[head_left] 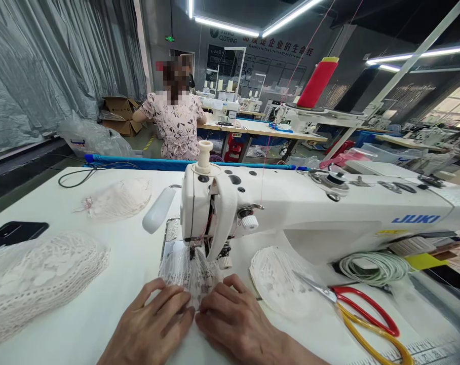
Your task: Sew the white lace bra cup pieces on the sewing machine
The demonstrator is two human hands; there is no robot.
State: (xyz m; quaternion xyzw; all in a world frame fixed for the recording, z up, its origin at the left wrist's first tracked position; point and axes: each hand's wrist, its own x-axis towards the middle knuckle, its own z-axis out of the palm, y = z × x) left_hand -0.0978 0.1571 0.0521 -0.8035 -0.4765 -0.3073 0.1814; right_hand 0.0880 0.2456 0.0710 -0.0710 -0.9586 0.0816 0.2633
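Note:
A piece of white lace fabric (184,271) lies gathered under the presser foot (193,252) of a white sewing machine (275,197). My left hand (157,309) grips the near left edge of the lace, its fingers bent and pressed together. Close beside it, my right hand (228,314) has its fingers curled on the near right edge of the same piece. Both hands rest low on the table, just in front of the needle. Their fingertips are partly hidden by the knuckles and the lace.
Scissors (336,296) lie on a cut lace piece (279,276) at right, near a coiled pale cord (374,267). More lace (43,279), a small lace bundle (119,199) and a phone (17,233) lie left. A person (177,116) works farther back.

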